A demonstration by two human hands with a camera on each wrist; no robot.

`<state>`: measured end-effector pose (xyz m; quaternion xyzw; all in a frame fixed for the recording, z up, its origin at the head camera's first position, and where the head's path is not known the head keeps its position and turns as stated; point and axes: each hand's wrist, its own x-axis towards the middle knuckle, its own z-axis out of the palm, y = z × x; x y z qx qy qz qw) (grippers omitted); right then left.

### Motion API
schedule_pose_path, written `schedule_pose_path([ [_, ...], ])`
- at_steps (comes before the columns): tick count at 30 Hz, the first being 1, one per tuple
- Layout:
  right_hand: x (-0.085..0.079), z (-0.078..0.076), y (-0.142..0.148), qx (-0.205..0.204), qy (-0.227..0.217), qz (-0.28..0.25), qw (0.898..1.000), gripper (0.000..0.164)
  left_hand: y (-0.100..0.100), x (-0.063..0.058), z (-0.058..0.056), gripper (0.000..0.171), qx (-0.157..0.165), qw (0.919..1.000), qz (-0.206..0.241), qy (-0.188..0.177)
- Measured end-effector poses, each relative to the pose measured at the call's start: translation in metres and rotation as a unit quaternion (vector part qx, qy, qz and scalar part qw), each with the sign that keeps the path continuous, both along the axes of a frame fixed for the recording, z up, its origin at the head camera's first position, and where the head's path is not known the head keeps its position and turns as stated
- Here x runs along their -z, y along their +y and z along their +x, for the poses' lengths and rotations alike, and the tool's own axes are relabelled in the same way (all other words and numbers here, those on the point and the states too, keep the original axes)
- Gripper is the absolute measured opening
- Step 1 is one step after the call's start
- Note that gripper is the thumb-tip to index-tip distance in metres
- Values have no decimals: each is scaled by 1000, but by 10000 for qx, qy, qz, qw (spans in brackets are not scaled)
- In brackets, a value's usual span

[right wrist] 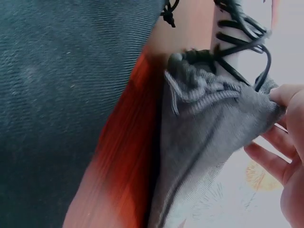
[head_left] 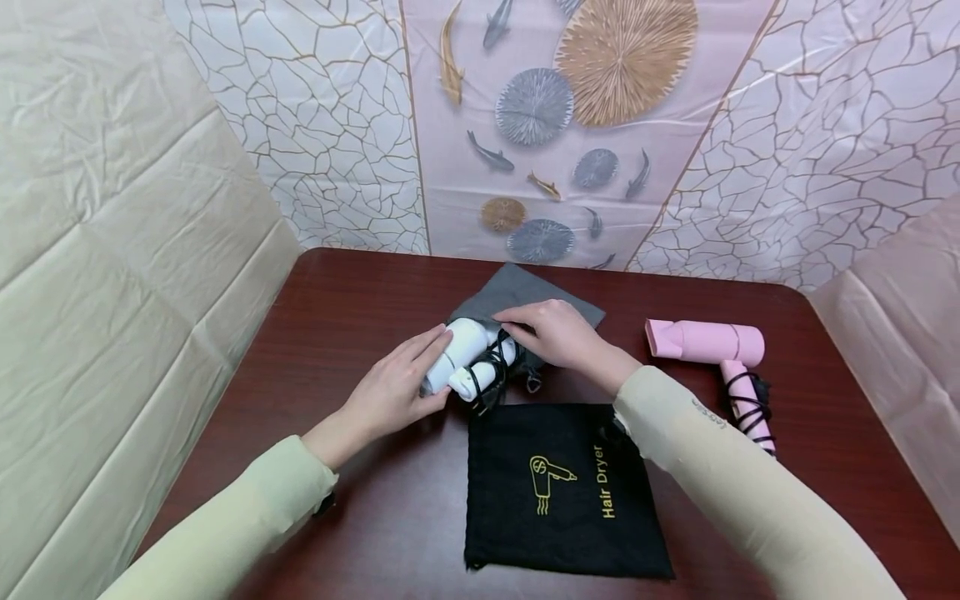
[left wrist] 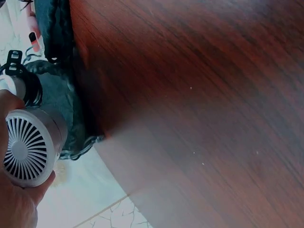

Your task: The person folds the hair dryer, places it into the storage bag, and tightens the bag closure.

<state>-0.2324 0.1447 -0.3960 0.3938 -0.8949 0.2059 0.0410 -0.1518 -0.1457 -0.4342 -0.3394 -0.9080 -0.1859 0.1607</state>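
A white hair dryer (head_left: 467, 340) with a folded handle and a black cord wound round it lies partly inside the mouth of a grey drawstring pouch (head_left: 517, 287). My left hand (head_left: 393, 379) grips the dryer's body; the left wrist view shows its vented round end (left wrist: 26, 147) between thumb and fingers. My right hand (head_left: 558, 333) pinches the pouch's rim, and in the right wrist view the grey cloth (right wrist: 204, 123) is held up by its edge. The dryer's front part is hidden in the pouch.
A black pouch (head_left: 555, 533) printed "Hair Dryer" lies flat on the dark wooden table (head_left: 360, 292), nearer the person. On the right, a pink hair dryer (head_left: 705, 342) rests with its black cord wrapped round the handle. A patterned cloth (head_left: 322, 125) hangs behind the table.
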Motion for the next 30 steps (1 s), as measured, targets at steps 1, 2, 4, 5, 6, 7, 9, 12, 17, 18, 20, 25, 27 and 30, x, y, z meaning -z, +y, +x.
schedule_pose_path([
  [1, 1, 1, 1, 6, 66, 48, 10000, 30, 0, 1, -1, 74, -26, 10000, 80, -8],
  [2, 1, 2, 2, 23, 109, 82, 9999, 31, 1, 2, -2, 74, -51, 9999, 157, -19],
  [4, 2, 4, 3, 67, 180, 124, 9997, 31, 2, 5, -3, 74, -73, 9996, 284, -23],
  [5, 3, 5, 4, 74, 198, 118, 9997, 32, 3, 6, -3, 74, -84, 9994, 336, -30],
  [6, 4, 6, 4, 74, 219, 105, 9997, 32, 4, 7, -4, 75, -99, 9993, 369, -34],
  [7, 4, 7, 5, 62, 236, 77, 9997, 32, 5, 8, -4, 75, -114, 9991, 408, -47],
  [9, 4, 8, 5, 33, 274, 6, 9996, 33, 7, 9, -4, 75, -164, 9986, 494, -77],
  [12, 5, 10, 6, -15, 362, -96, 9993, 34, 10, 11, -5, 75, -274, 9977, 617, -114],
  [17, 6, 14, 9, -42, 447, -100, 9989, 37, 14, 12, -7, 74, -390, 9959, 810, -71],
  [18, 5, 15, 10, -28, 440, -88, 9990, 38, 15, 12, -7, 74, -400, 9956, 843, -55],
  [20, 6, 17, 12, 16, 405, -75, 9992, 40, 17, 12, -8, 73, -430, 9951, 890, -46],
  [25, 9, 18, 15, 144, 477, -140, 9987, 38, 21, 14, -8, 74, -525, 9938, 972, -105],
  [27, 10, 18, 16, 184, 600, -192, 9978, 35, 23, 15, -8, 74, -556, 9934, 996, -106],
  [30, 13, 18, 19, 254, 703, -261, 9969, 32, 27, 16, -9, 75, -606, 9929, 1023, -33],
])
